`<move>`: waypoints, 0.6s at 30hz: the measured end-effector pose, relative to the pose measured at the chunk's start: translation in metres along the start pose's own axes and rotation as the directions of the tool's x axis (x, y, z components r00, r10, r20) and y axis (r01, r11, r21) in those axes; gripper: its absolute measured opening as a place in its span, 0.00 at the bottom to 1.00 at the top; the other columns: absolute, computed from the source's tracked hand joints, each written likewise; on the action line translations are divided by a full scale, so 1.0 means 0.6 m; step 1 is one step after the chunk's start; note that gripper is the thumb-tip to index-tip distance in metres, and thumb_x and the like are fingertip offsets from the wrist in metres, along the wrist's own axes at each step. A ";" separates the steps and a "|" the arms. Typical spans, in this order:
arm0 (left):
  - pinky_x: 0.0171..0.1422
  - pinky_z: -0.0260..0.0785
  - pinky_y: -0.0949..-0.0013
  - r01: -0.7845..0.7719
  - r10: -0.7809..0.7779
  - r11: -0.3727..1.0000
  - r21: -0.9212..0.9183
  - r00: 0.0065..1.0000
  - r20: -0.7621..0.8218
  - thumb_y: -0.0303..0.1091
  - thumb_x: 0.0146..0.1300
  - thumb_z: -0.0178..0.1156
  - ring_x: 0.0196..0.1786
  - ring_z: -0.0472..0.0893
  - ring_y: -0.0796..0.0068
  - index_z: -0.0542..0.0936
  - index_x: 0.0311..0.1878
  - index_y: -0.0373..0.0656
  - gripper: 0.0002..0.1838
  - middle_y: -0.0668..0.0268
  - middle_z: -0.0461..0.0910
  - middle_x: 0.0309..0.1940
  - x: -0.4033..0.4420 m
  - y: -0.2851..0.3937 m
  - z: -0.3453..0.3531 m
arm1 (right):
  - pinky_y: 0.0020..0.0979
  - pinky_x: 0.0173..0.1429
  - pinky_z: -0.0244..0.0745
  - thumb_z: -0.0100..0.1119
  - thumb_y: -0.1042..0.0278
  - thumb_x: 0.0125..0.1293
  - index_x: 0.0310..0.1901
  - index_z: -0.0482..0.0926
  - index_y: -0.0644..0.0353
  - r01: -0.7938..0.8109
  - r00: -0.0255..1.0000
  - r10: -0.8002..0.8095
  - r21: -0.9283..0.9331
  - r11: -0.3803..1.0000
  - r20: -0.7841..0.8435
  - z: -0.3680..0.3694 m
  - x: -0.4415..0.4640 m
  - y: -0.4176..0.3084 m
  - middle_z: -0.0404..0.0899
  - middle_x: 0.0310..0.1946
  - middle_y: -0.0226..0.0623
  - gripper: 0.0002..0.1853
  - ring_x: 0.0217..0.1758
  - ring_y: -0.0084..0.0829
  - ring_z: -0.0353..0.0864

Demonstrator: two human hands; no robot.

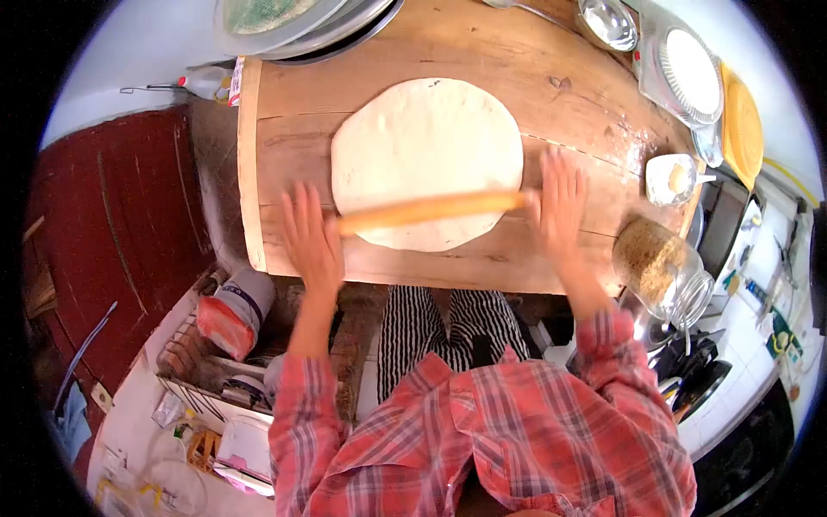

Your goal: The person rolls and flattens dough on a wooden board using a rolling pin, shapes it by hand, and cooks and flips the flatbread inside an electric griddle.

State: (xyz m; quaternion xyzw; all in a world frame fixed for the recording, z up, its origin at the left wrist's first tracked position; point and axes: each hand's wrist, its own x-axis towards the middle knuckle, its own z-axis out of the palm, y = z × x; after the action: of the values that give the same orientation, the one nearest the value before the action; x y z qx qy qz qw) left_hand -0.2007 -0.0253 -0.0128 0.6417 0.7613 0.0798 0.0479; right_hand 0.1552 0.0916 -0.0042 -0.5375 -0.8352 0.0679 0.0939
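1. Dough sheet (426, 146): flat on the wooden table (482, 43), straight ahead of me and close to the near edge, presumably so that I can reach all of it.
2. Rolling pin (431, 211): across the dough's nearer part, slightly slanted, its right end farther from me.
3. My left hand (310, 237) is open, fingers extended, at the pin's left end; my right hand (560, 198) is likewise open at the other. Neither wraps around the wood, which should let it roll; how firmly I press, I cannot tell.
4. Small bowl (660, 178) and glass jar (652, 263): by the table's right edge, probably there to be handy yet out of the pin's way.
5. Writing: the bottle (207, 84) beyond the left edge has a label, and the sack (250, 297) below a dark band; I can read no words on either.
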 end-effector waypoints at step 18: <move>0.76 0.45 0.49 0.030 -0.069 0.995 -0.098 0.907 -0.416 0.40 0.73 0.43 0.74 0.56 0.48 0.63 0.70 0.37 0.26 0.53 0.61 0.70 0.252 -0.068 0.013 | 0.48 0.75 0.47 0.44 0.54 0.73 0.68 0.63 0.57 0.059 0.894 -0.029 0.053 0.997 -0.448 0.045 0.285 0.039 0.62 0.69 0.41 0.26 0.74 0.43 0.56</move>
State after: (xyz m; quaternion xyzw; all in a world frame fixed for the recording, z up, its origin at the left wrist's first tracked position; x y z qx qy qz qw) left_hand -0.2651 0.1175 -0.0236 0.5873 0.7656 0.2483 -0.0858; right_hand 0.1006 0.2569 -0.0209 -0.5166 -0.8005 -0.0320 0.3021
